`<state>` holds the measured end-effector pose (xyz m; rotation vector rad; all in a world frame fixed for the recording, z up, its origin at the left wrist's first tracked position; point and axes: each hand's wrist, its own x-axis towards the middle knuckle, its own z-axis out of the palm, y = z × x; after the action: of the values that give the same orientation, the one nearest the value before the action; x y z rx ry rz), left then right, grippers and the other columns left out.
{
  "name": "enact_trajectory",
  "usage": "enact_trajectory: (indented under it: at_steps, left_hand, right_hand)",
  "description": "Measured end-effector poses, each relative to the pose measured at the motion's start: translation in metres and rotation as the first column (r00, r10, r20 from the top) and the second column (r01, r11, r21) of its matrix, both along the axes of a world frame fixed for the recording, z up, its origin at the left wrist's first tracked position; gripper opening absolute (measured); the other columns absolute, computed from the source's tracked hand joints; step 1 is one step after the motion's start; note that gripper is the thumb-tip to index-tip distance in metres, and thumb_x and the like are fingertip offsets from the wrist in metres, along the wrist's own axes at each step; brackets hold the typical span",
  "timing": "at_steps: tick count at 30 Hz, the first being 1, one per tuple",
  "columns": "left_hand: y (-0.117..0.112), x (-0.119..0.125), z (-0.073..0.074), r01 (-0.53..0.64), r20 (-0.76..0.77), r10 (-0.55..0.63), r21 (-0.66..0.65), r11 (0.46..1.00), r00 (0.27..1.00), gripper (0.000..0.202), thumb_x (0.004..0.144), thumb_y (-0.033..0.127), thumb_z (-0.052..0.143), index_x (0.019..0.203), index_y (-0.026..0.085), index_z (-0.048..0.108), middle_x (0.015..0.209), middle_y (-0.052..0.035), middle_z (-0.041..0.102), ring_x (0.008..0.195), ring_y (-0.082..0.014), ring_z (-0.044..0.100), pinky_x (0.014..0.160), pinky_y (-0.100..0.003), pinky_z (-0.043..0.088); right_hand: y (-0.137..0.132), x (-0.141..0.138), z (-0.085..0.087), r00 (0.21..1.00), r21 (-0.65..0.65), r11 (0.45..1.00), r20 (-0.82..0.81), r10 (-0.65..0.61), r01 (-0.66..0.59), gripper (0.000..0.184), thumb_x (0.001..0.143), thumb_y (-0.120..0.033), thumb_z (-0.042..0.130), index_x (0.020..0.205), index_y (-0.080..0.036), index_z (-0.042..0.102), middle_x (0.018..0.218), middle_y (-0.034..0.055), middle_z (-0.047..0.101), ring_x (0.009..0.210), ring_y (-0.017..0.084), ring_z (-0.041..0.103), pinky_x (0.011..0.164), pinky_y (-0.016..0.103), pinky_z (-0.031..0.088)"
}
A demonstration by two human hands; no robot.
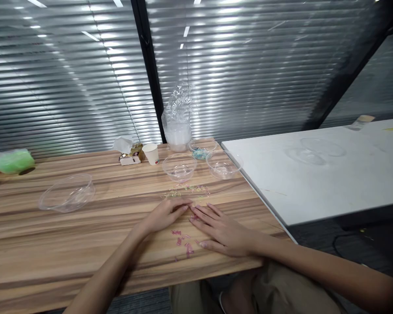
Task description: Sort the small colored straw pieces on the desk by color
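My left hand (166, 213) rests on the wooden table, fingers stretched out and slightly bent, with nothing visible in it. Its fingertips meet those of my right hand (222, 231), which lies flat with fingers a little apart. A few small pink pieces show under and beside the right fingers. More shiny pink pieces (180, 240) are scattered on the table between the hands and its front edge. Just beyond the fingertips lies a loose band of tiny yellow, green and pink pieces (196, 189). They are too small to name exactly.
Clear plastic bowls (179, 174) stand behind the pieces; one bowl (201, 153) holds blue pieces. Another bowl (67, 205) sits left. Farther back are a paper cup (151, 155), a tissue box (130, 160) and bagged containers (178, 135). A white table (317, 187) adjoins at right.
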<state>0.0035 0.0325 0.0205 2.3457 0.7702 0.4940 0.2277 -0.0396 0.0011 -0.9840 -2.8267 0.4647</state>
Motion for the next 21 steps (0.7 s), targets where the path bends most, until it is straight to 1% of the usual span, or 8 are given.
enact_trajectory:
  at_steps: [8,17,21]
  left_hand:
    - [-0.0004,0.0,0.0003,0.022,-0.014,-0.021,0.032,0.999,1.0,0.028,0.092,0.025,0.042,0.112,0.018,0.06,0.109,-0.0049,0.065,0.1,-0.0162,0.059,0.089,-0.027,0.044]
    - [0.0001,-0.0002,-0.0016,0.02,-0.023,-0.02,0.041,0.999,1.0,0.028,0.092,0.027,0.042,0.112,0.019,0.06,0.11,-0.0054,0.065,0.101,-0.0169,0.059,0.09,-0.029,0.044]
    - [0.0008,-0.0009,-0.0021,0.022,-0.033,-0.02,0.036,0.999,0.999,0.029,0.092,0.027,0.042,0.114,0.019,0.059,0.111,-0.0051,0.064,0.102,-0.0167,0.058,0.091,-0.029,0.043]
  right_hand:
    - [-0.0001,-0.0001,-0.0011,1.0,-0.002,1.0,0.008,-0.01,0.01,0.063,0.095,-0.053,0.024,0.145,-0.015,0.014,0.149,0.0129,0.005,0.137,0.025,-0.001,0.111,0.047,0.003]
    - [-0.001,-0.0003,0.0013,1.0,-0.01,1.0,-0.004,-0.019,0.019,0.063,0.095,-0.053,0.026,0.144,-0.014,0.017,0.149,0.0134,0.008,0.137,0.025,0.001,0.111,0.047,0.004]
    - [-0.0008,0.0,0.0005,1.0,-0.007,1.0,-0.008,-0.021,0.021,0.063,0.094,-0.053,0.026,0.144,-0.015,0.016,0.149,0.0123,0.008,0.137,0.024,0.001,0.112,0.046,0.004]
